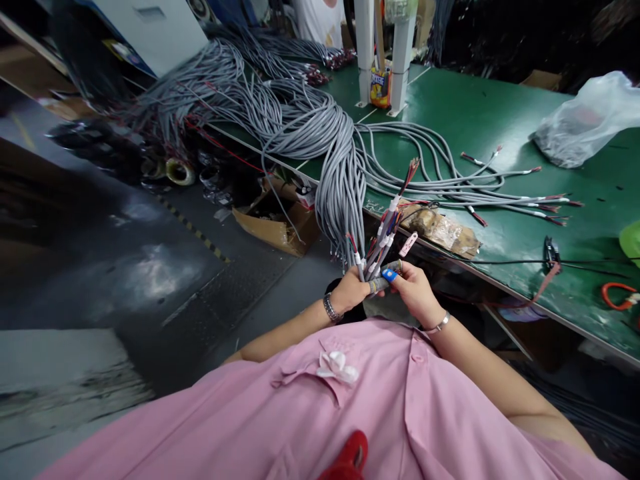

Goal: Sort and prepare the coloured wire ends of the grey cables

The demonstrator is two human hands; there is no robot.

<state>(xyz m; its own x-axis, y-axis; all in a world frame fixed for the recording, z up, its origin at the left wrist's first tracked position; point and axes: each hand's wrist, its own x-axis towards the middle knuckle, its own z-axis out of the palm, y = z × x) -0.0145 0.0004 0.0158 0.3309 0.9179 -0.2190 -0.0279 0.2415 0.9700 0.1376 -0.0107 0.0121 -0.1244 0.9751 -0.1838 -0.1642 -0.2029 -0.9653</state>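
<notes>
In front of my waist, my left hand (351, 291) is closed around a bunch of grey cables (371, 268). Their ends stand upright above the fist, with white wraps and thin coloured wires showing. My right hand (416, 292) meets it from the right, thumb and fingers pinched together. A blue covering (389, 275) sits on the right thumb, and greyish striped covers show on some fingers. What the right fingertips pinch is too small to make out. The thick hank of grey cables (345, 160) hangs over the table edge just beyond my left hand.
The green table (465, 113) carries loose cable ends, a taped brown block (440, 230), a plastic bag (583, 123) and orange-handled pliers (620, 295). White posts (401, 60) rise from it. An open cardboard box (280, 223) stands below. A person in white (320, 27) is at the back.
</notes>
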